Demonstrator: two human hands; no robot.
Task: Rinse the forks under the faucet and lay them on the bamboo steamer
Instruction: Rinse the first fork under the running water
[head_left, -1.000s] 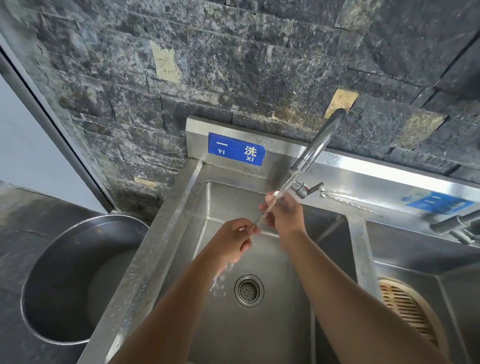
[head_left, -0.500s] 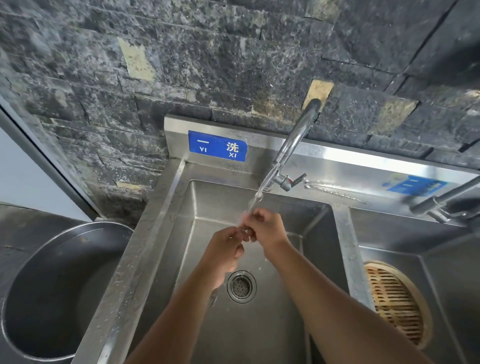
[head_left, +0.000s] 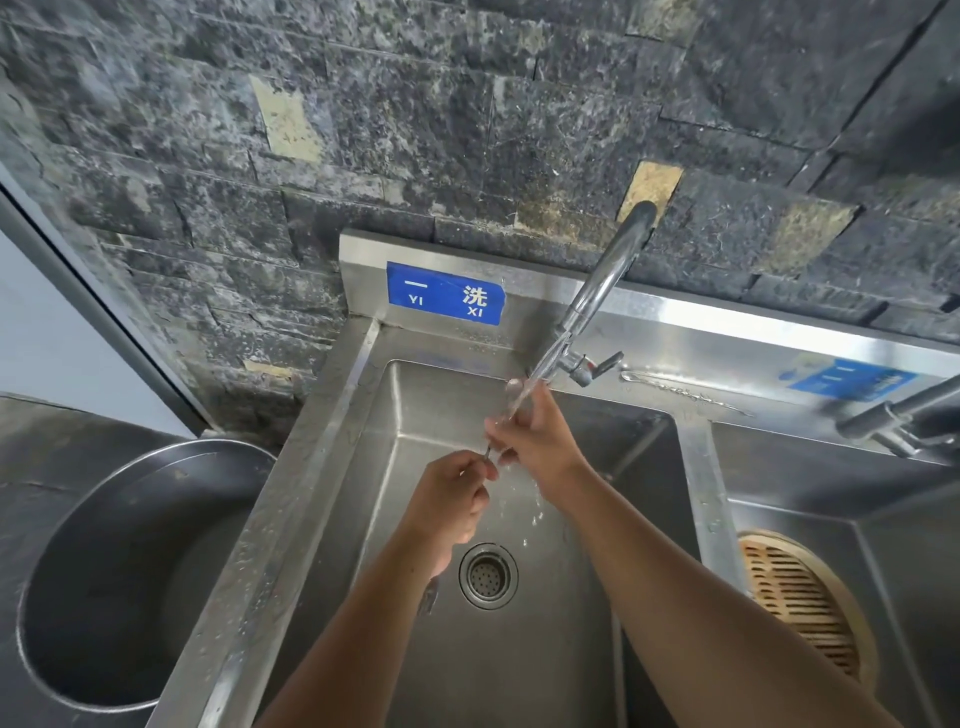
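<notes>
Over the left basin (head_left: 639, 519) of a steel sink, both my hands hold one thin metal fork (head_left: 489, 453) under the running faucet (head_left: 597, 296). My left hand (head_left: 449, 499) pinches its lower end. My right hand (head_left: 540, 441) is closed around its upper part, right in the water stream (head_left: 519, 397). Most of the fork is hidden by my fingers. The round bamboo steamer (head_left: 800, 597) lies in the right basin, partly behind my right forearm; no fork shows on its visible part.
A drain strainer (head_left: 488, 575) sits in the left basin floor. A large steel pot (head_left: 130, 571) stands left of the sink. A second tap (head_left: 904, 421) juts out at the right, a blue sign (head_left: 445, 300) is on the backsplash, and a dark stone wall (head_left: 415, 130) rises behind.
My hands have stayed under the stream, shifting slightly along the fork while water keeps running. The camera has tilted a little, bringing more of the steamer into view.
</notes>
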